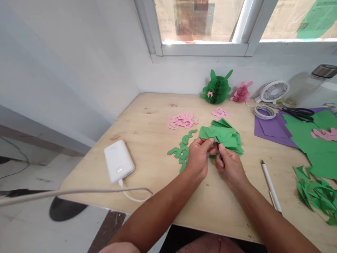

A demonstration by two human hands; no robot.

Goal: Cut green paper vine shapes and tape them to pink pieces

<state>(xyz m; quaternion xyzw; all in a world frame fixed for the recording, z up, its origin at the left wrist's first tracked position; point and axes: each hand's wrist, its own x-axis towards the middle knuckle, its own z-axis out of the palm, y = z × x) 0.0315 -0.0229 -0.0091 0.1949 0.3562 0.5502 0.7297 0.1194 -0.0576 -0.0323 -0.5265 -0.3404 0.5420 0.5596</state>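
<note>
The fingers of the left hand [198, 159] are drawn together in a pinch at the near edge of the green folded paper [223, 135], though how much of it lies between them I cannot tell. Just to the right, the fingers of the right hand [233, 165] are closed around a slim dark tool [220, 156], mostly hidden, its tip close to the left thumb. The paper sits right of the middle of the desk [155, 151], its layers fanned and curved outlines showing on top. Curved green cut-outs [185, 140] lie beside the left hand, with a pink cut-out pile [183, 120] on their far side. At the far edge stand a green pleated figure [217, 89], a smaller pink pleated figure [241, 94] and a white fan [274, 90]. To the right, a tape roll [264, 117] rests on purple sheets [273, 128]; nearer are a white pen [270, 182] and green scraps [313, 191]. A white power bank [119, 160] lies at the left, a cable plugged into its near end.
</note>
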